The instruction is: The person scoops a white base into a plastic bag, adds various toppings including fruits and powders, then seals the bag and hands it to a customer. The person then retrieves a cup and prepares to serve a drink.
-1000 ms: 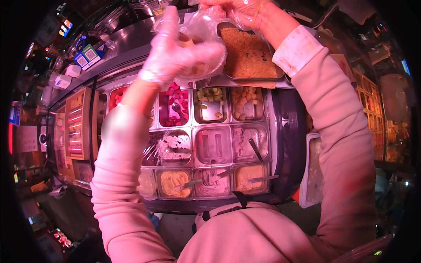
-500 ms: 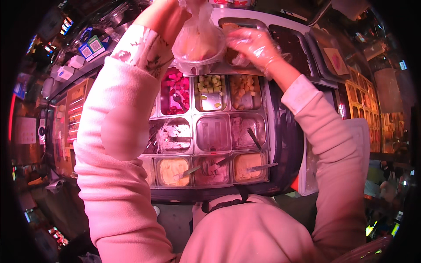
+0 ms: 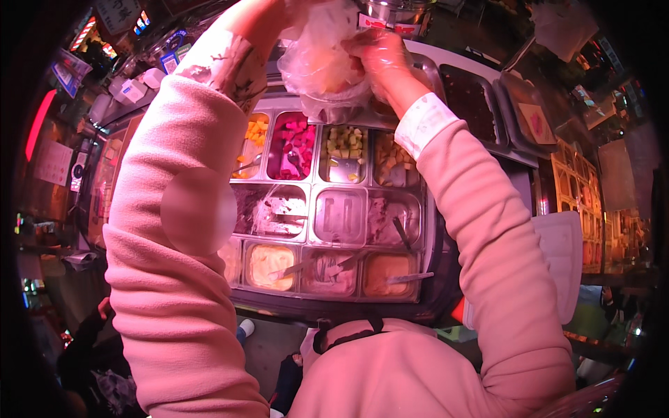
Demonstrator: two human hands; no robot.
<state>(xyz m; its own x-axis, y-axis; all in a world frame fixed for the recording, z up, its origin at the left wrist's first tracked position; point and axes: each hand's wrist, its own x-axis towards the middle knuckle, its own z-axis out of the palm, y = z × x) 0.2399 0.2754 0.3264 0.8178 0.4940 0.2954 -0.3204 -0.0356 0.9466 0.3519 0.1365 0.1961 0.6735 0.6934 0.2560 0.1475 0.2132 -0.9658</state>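
A clear plastic bag with a pale, rounded food and a clear tub inside hangs above the far row of pans. My left hand, cut off partly by the upper edge, is closed on the gathered top of the bag. On the bag's right side, my right hand, in a thin clear glove, has its fingers curled against the plastic. Below the bag are metal pans of pink-red cubes, green cubes and pale cubes.
Nearer me, clear tubs hold creamy spreads with spatulas. A dark-filled pan lies at the far right, beside a lidded tray. A shiny metal pot stands at the far edge. Stacked white lids lie on the right.
My right hand has moved left and up from beside the bag onto its side, and its fingers have closed there. The bag has shifted slightly right; my left hand still holds its top.
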